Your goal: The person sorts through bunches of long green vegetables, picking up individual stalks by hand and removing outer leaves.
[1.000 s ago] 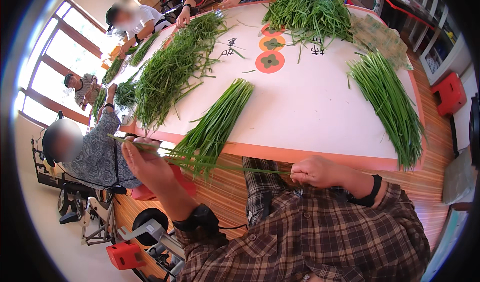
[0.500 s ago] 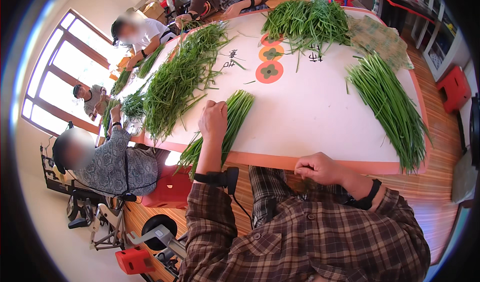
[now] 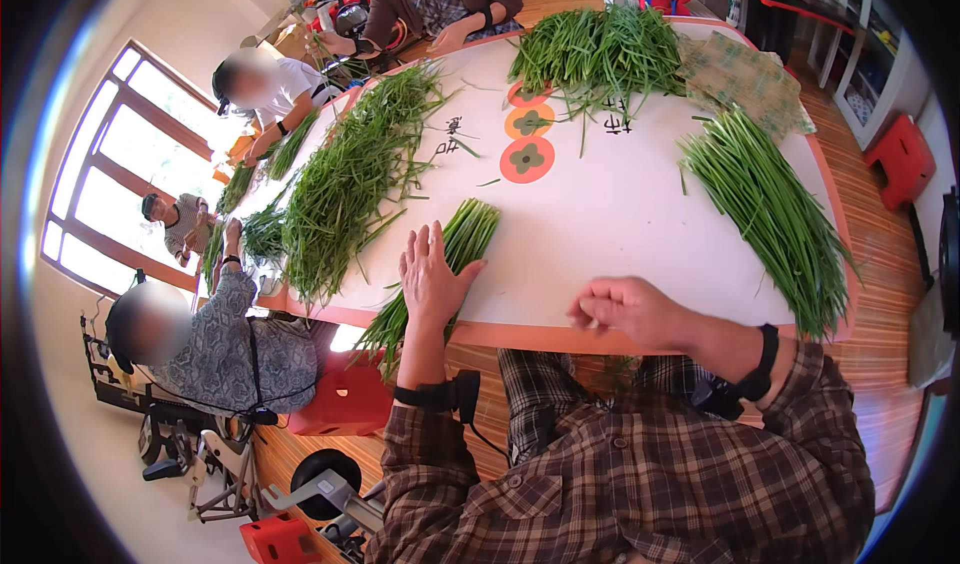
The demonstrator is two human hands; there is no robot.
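My left hand (image 3: 428, 274) is open, fingers spread, its palm resting on or just above a small bundle of green chives (image 3: 472, 232). The bundle lies slanted at the table's near edge, with pale cut ends pointing away and leafy tips hanging by the rim. To the right, my right hand (image 3: 630, 309) hovers over the near edge with its fingers curled in; nothing shows sticking out of them. A larger, neatly aligned bundle of chives (image 3: 765, 219) lies along the table's right side.
A long loose heap of chives (image 3: 360, 164) covers the table's left part; another heap (image 3: 600, 54) lies at the back. Beside that is a patterned cloth (image 3: 745, 84). Several co-workers sit around the left and far sides. Red stools (image 3: 345, 394) stand on the wooden floor.
My left hand has gone from closed to spread open over the small bundle. My right hand has lifted slightly and moved a little left, still curled. The view has shifted slightly.
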